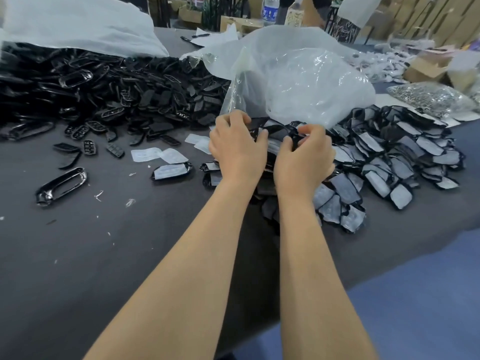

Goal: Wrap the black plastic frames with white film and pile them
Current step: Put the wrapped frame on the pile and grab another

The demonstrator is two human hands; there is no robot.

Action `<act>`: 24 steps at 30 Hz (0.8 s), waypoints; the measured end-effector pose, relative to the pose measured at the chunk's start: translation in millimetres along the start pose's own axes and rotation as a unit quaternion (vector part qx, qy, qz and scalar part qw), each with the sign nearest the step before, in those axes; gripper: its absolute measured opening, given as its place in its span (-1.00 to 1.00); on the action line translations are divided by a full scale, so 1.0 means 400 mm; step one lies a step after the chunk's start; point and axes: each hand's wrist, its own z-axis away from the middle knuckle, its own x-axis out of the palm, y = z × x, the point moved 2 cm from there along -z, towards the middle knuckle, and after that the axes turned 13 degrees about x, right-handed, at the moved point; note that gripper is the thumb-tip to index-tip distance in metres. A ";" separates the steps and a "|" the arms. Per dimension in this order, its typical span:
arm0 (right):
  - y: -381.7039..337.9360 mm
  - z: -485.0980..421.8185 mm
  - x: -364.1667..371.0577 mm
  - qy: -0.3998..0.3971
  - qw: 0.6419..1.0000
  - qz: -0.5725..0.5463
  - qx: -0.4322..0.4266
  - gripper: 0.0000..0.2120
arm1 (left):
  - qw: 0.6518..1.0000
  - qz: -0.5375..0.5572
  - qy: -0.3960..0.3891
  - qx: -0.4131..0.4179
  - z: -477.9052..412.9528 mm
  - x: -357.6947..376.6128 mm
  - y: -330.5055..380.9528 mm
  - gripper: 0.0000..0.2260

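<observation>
My left hand (237,149) and my right hand (304,157) meet at the table's middle, both closed on a black plastic frame (278,129) with white film on it, just under the edge of a clear plastic bag (298,81). To the right spreads a pile of wrapped frames (394,162), black rims around white film. A large heap of bare black frames (104,87) fills the back left. One glossy long frame (62,185) lies alone at front left. Loose white film pieces (155,154) lie left of my hands.
The dark grey table (130,255) carries scattered small black parts (89,148) and white scraps. A white sheet (78,22) covers the back-left heap. A bag of metal parts (431,98), cardboard boxes and a water bottle (270,10) stand at the back right.
</observation>
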 end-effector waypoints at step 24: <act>-0.277 0.513 0.355 -0.446 0.881 0.044 -0.150 -0.89 | 0.934 0.115 0.290 -0.175 0.060 -0.565 -0.400 -0.91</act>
